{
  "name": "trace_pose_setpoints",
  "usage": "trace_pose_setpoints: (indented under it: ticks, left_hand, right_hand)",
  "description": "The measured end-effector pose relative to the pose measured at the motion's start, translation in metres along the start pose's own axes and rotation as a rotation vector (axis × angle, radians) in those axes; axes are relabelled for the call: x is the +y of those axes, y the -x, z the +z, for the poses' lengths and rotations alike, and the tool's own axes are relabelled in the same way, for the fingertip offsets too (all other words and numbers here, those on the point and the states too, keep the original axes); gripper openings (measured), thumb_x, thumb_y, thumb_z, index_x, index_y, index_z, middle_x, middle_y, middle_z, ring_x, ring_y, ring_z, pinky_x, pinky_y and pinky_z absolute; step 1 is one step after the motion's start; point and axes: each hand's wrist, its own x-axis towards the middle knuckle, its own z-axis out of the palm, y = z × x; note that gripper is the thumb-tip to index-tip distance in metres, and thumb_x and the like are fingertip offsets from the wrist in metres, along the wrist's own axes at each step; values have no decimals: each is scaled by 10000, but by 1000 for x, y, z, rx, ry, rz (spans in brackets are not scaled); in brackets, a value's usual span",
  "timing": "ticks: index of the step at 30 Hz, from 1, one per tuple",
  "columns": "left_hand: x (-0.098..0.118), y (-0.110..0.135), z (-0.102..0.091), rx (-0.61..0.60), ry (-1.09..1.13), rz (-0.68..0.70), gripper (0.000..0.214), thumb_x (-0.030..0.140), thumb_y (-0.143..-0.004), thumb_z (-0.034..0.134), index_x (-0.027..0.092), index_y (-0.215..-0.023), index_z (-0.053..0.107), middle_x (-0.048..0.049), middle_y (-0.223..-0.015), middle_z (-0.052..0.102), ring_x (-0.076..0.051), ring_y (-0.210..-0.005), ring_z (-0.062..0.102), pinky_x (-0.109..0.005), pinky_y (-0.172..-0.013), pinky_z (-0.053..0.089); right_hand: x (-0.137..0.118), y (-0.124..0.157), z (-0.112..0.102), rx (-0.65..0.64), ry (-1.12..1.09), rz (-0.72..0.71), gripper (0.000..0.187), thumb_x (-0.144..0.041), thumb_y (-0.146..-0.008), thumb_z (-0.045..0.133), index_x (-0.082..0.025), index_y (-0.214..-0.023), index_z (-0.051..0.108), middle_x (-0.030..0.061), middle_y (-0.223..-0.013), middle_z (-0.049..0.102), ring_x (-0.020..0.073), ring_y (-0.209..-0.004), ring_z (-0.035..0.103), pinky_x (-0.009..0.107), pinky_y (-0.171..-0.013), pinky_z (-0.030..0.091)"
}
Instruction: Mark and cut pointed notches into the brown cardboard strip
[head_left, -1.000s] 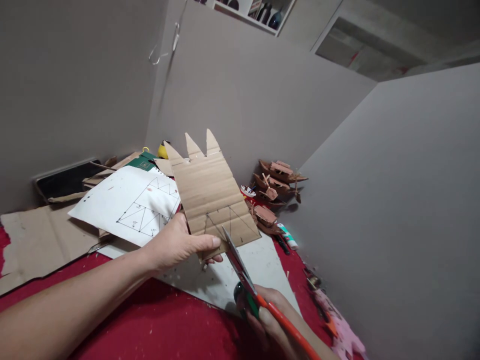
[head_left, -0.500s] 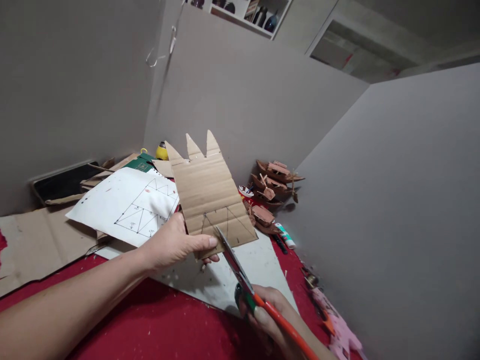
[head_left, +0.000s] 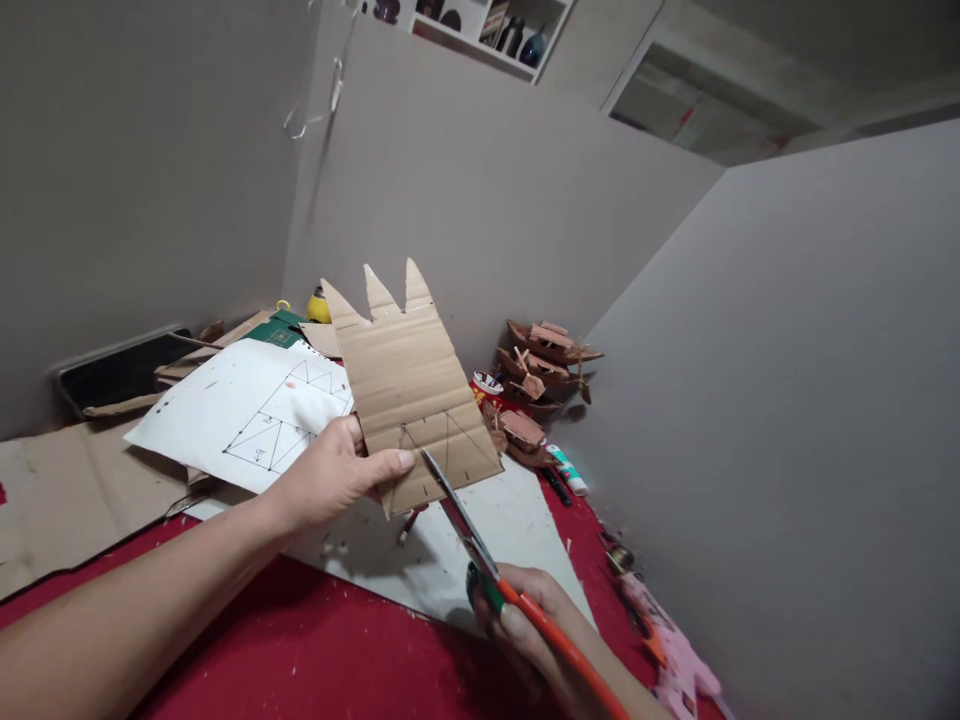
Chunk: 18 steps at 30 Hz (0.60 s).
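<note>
My left hand (head_left: 337, 470) grips the lower left edge of a piece of corrugated cardboard (head_left: 412, 370), thumb on its front face. Three pointed teeth top the piece, and pencil lines form triangles on its lower part. My right hand (head_left: 525, 620) is wrapped round the handles of scissors (head_left: 476, 545), one orange and one green. The blade tips lie over the lower part of the cardboard, close to my left thumb. Behind the cardboard, a white sheet (head_left: 202, 400) carries a drawing of triangles in black lines.
Small wooden model boats (head_left: 551, 345) stand at the back right, near a glue stick (head_left: 568, 470). Cardboard pieces (head_left: 82, 490) and a black tray (head_left: 124, 370) lie left. A pink glue gun-like object (head_left: 675, 640) rests at right on the red cloth (head_left: 315, 640). Grey walls enclose the table.
The view has shifted slightly. My left thumb has slid a little on the cardboard, and the fingers beneath its lower edge no longer show. The scissors stay at about the same place on it.
</note>
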Motion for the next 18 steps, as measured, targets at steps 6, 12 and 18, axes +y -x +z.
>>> trace_pose_setpoints:
  ticks: [6,12,18]
  left_hand:
    - [-15,-1,2,-102,28,-46,386,388,-729,750,142,-1018,676,-53,-861,690,-160,-691,593,-244,-581,444]
    - [-15,1,2,-106,35,-30,311,369,-729,756,131,-916,682,-36,-796,670,-135,-636,552,-221,-543,412]
    - [-12,2,4,-100,46,-38,321,371,-723,767,132,-918,679,-29,-769,660,-132,-628,542,-215,-540,394]
  right_hand:
    - [-13,-4,-3,-60,102,-55,493,-648,-933,362,-187,-787,463,-30,-637,429,117,-557,371,230,-502,314]
    - [-15,-3,-4,-82,50,-30,497,-657,-917,392,-182,-799,476,-41,-613,410,94,-494,333,227,-450,264]
    - [-9,2,-1,2,-30,29,506,-678,-867,478,-206,-695,416,-65,-545,334,75,-451,261,218,-394,192]
